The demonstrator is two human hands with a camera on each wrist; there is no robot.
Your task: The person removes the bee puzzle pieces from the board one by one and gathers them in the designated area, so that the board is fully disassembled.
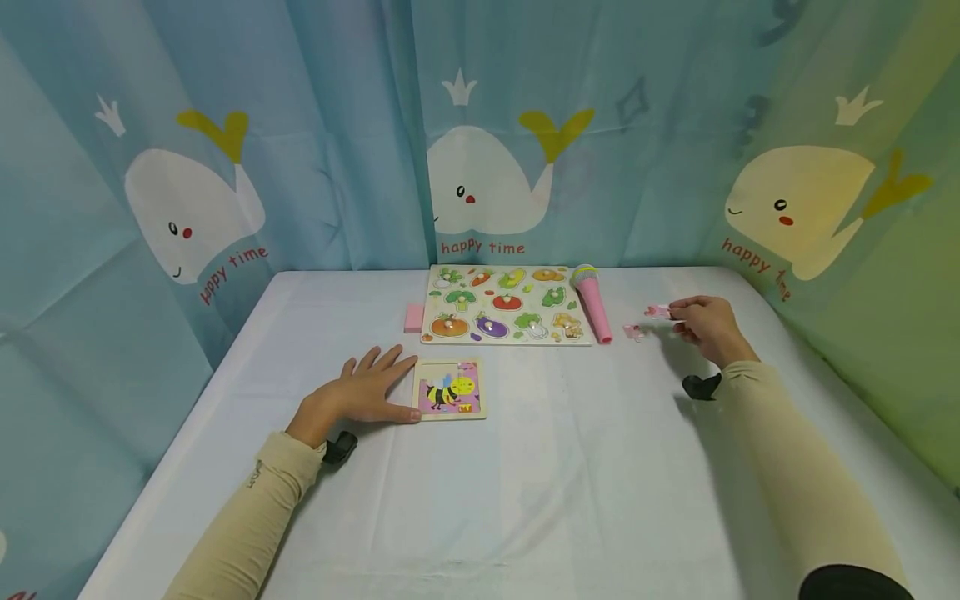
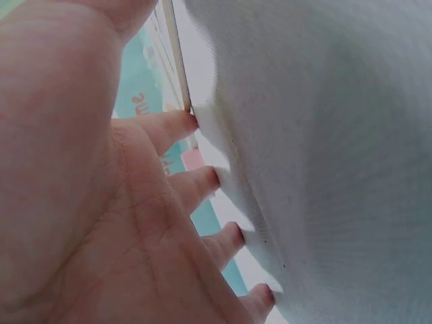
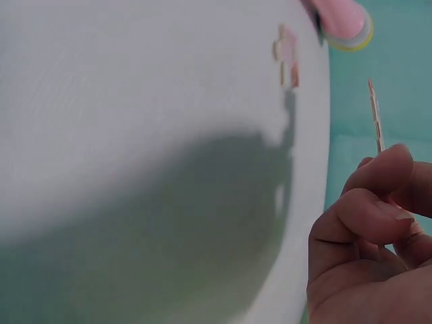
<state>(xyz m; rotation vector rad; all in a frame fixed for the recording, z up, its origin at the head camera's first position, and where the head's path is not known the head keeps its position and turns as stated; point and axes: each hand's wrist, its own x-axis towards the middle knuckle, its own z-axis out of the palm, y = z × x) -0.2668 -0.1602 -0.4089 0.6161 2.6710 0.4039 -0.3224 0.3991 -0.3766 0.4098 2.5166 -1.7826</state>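
Fronting blue whale-print curtains (image 1: 337,125), white-clothed table (image 1: 562,500) bears framed bee jigsaw (image 1: 452,392), left hand (image 1: 363,392) spread at its left edge, right hand (image 1: 707,327) pinching pink jigsaw piece (image 1: 657,312) (head) | fingers (image 2: 192,185) fanned beside tablecloth (image 2: 351,169) (left wrist) | second piece (image 3: 290,48) lying near pink microphone (image 3: 339,17) (right wrist)

Head cam: high on the table's (image 1: 525,500) near side, facing forward/down, both far corners in frame. Left wrist: tight under left hand (image 2: 135,209), rolled sideways, facing far edge. Right wrist: close on right hand (image 3: 378,250), also rolled; shares microphone (image 3: 343,19) with head.
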